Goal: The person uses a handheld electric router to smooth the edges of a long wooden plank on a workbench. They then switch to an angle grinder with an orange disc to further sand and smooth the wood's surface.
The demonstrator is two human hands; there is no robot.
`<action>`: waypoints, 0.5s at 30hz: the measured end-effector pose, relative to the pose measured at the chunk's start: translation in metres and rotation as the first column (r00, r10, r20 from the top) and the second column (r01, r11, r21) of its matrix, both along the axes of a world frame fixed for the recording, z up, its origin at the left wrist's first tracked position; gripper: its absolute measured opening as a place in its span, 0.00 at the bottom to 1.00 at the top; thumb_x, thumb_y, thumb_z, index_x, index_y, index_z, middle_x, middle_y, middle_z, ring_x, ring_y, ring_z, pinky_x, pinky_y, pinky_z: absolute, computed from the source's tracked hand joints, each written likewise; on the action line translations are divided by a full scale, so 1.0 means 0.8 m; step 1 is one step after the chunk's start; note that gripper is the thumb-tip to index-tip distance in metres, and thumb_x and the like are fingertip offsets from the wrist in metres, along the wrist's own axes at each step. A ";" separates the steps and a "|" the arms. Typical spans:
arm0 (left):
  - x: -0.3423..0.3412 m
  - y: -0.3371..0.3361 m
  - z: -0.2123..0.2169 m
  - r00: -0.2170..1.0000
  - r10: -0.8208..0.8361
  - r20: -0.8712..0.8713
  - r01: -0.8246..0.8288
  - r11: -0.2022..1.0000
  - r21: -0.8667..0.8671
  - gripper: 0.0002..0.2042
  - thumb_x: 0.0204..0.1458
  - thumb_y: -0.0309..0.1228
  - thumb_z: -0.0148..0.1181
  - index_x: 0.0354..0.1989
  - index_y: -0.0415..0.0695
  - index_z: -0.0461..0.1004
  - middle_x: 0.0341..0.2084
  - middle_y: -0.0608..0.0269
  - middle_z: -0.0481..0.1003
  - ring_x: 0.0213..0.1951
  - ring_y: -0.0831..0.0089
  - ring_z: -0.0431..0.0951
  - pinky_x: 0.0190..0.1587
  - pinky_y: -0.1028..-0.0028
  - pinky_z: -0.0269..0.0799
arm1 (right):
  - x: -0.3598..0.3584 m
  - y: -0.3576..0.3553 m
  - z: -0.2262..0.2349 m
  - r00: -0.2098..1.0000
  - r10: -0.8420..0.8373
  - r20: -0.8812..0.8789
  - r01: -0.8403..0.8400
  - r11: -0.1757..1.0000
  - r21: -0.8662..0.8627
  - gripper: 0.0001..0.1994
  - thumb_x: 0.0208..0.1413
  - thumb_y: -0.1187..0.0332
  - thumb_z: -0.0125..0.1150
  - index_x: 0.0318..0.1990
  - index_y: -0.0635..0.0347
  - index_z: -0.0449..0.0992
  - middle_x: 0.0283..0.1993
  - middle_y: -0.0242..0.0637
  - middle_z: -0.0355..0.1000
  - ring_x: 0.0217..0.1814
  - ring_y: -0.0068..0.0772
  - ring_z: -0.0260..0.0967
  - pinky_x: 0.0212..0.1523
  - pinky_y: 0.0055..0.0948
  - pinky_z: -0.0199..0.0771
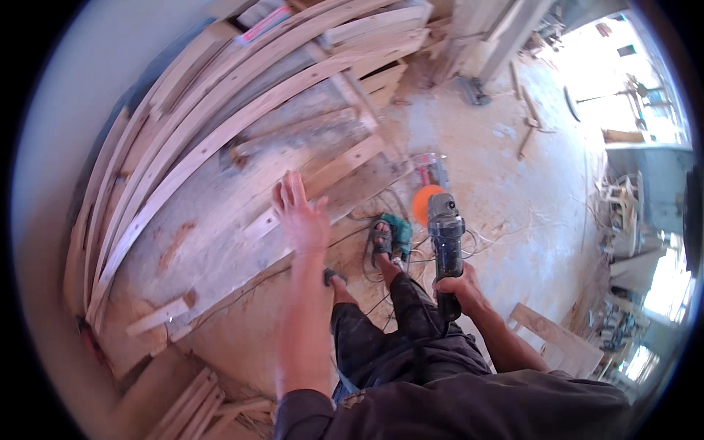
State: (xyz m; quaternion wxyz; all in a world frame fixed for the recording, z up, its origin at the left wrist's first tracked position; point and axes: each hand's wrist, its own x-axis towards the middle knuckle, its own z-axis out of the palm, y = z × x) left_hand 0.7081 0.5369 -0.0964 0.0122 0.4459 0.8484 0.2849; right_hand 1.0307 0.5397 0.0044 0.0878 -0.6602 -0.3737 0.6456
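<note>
Dark angle grinder [445, 242] with orange disc, upright, above sawdust floor

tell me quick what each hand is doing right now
Left hand: open, fingers spread, empty.
Right hand: closed around the power tool.

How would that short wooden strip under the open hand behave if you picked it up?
The wooden strip looks flat and straight-edged, so probably stiff and unlikely to roll. It seems thin, so likely light. The dusty surface may feel slippery under the left hand.
</note>
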 end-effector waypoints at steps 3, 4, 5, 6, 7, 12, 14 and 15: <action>0.057 -0.044 0.013 0.914 0.264 0.308 -0.300 0.951 0.075 0.27 0.51 0.29 0.70 0.59 0.36 0.70 0.50 0.48 0.75 0.53 0.54 0.74 0.60 0.59 0.67 | -0.022 0.004 -0.005 0.984 0.179 0.011 -0.179 0.984 0.013 0.19 0.37 0.73 0.69 0.41 0.65 0.75 0.30 0.34 0.75 0.30 0.25 0.73 0.35 0.28 0.74; 0.083 -0.070 0.013 0.761 0.252 0.598 -0.345 0.938 0.044 0.22 0.53 0.30 0.70 0.55 0.35 0.72 0.54 0.48 0.74 0.53 0.58 0.74 0.60 0.62 0.68 | -0.040 0.005 -0.004 0.974 0.227 -0.023 -0.226 0.973 0.041 0.20 0.37 0.72 0.69 0.42 0.65 0.75 0.31 0.34 0.75 0.32 0.25 0.73 0.37 0.28 0.74; 0.105 -0.083 0.032 0.470 0.169 0.866 -0.356 0.934 0.011 0.20 0.55 0.30 0.69 0.52 0.34 0.74 0.50 0.52 0.76 0.49 0.63 0.76 0.57 0.65 0.70 | -0.063 0.003 -0.005 0.961 0.271 -0.050 -0.267 0.961 0.071 0.20 0.37 0.72 0.69 0.42 0.65 0.75 0.33 0.34 0.76 0.34 0.25 0.74 0.39 0.28 0.74; 0.120 -0.090 0.051 0.098 0.054 0.994 -0.360 0.933 -0.015 0.17 0.56 0.31 0.69 0.49 0.34 0.75 0.46 0.57 0.79 0.45 0.67 0.78 0.53 0.68 0.73 | -0.086 0.002 -0.007 0.946 0.317 -0.072 -0.309 0.945 0.103 0.20 0.37 0.72 0.69 0.43 0.65 0.75 0.34 0.33 0.76 0.36 0.25 0.74 0.41 0.28 0.74; 0.123 -0.096 0.052 -0.069 0.010 0.998 -0.367 0.929 -0.035 0.16 0.56 0.30 0.69 0.48 0.34 0.76 0.43 0.58 0.80 0.43 0.68 0.79 0.51 0.68 0.74 | -0.109 0.002 -0.010 0.908 0.418 -0.034 -0.414 0.906 0.086 0.21 0.38 0.71 0.69 0.44 0.65 0.76 0.37 0.34 0.78 0.41 0.27 0.75 0.46 0.29 0.74; 0.071 -0.107 0.049 -0.362 -0.091 0.928 -0.436 0.896 -0.082 0.14 0.54 0.32 0.69 0.42 0.33 0.80 0.39 0.55 0.82 0.38 0.67 0.81 0.47 0.68 0.77 | -0.201 -0.017 -0.060 0.729 0.683 -0.053 -0.678 0.730 0.085 0.28 0.35 0.64 0.70 0.48 0.67 0.75 0.39 0.46 0.79 0.44 0.41 0.79 0.47 0.35 0.77; 0.044 -0.121 0.034 -0.317 -0.048 0.947 -0.484 0.867 -0.117 0.13 0.52 0.29 0.65 0.42 0.33 0.80 0.37 0.53 0.82 0.37 0.67 0.82 0.43 0.66 0.79 | -0.235 -0.027 -0.080 0.685 0.727 -0.045 -0.712 0.681 0.169 0.31 0.34 0.63 0.69 0.49 0.69 0.73 0.40 0.53 0.79 0.45 0.49 0.79 0.47 0.38 0.78; 0.034 -0.128 0.033 -0.320 -0.080 0.944 -0.531 0.840 -0.109 0.13 0.52 0.29 0.66 0.43 0.33 0.79 0.38 0.53 0.82 0.37 0.67 0.82 0.43 0.66 0.79 | -0.247 -0.030 -0.081 0.652 0.757 -0.044 -0.744 0.650 0.154 0.31 0.34 0.63 0.69 0.50 0.69 0.73 0.40 0.54 0.79 0.45 0.49 0.80 0.47 0.38 0.78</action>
